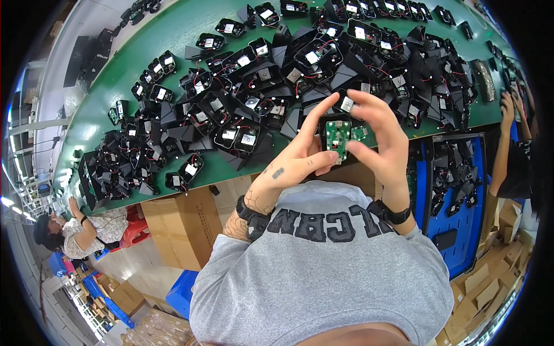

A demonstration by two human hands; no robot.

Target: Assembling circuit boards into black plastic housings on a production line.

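Observation:
Just past the table's near edge, my left hand (pixel 301 145) and my right hand (pixel 382 134) curve round a small black housing (pixel 331 117), much of it hidden by the fingers. A green circuit board (pixel 337 138) with a metal socket faces up at it. My left thumb presses at the board's lower left, and my right thumb lies by its right side. Near both index fingertips sits a small silver-white square part (pixel 346 104). To the right of the held board another bit of green board (pixel 359 133) shows, partly covered by my right hand.
The green table (pixel 144 75) bears heaped black housings (pixel 248 104) with red wires. Right of me stands a blue rack (pixel 456 242) holding more housings; left, a cardboard box (pixel 179 228). One person (pixel 86 230) sits at far left; another's arm (pixel 503 144) shows at right.

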